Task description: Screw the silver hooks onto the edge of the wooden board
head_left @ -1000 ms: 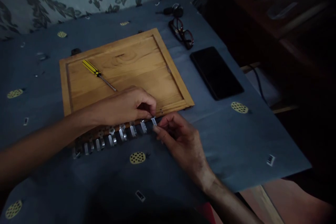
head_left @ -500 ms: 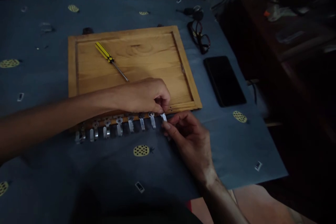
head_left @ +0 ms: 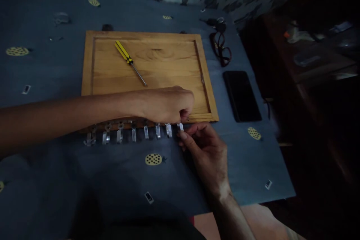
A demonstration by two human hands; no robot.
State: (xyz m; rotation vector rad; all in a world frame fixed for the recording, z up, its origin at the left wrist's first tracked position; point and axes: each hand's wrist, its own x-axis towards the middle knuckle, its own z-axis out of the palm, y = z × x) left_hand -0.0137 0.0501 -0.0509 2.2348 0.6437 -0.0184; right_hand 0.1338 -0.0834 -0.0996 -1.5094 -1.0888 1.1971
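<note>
Board point(head_left: 168, 71) shifted R in view; R hand point(head_left: 208, 153) grip clamps end metal pc point(head_left: 180, 127), best held steady; L hand point(head_left: 170, 105) grip unclear.

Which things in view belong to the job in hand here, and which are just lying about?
Job in hand:
framed wooden panel
metal hooks along its near edge, left hand and right hand at the rightmost one
probably the yellow-handled screwdriver on the panel

Apparently lying about:
eyeglasses
black smartphone
what look like keys
</note>
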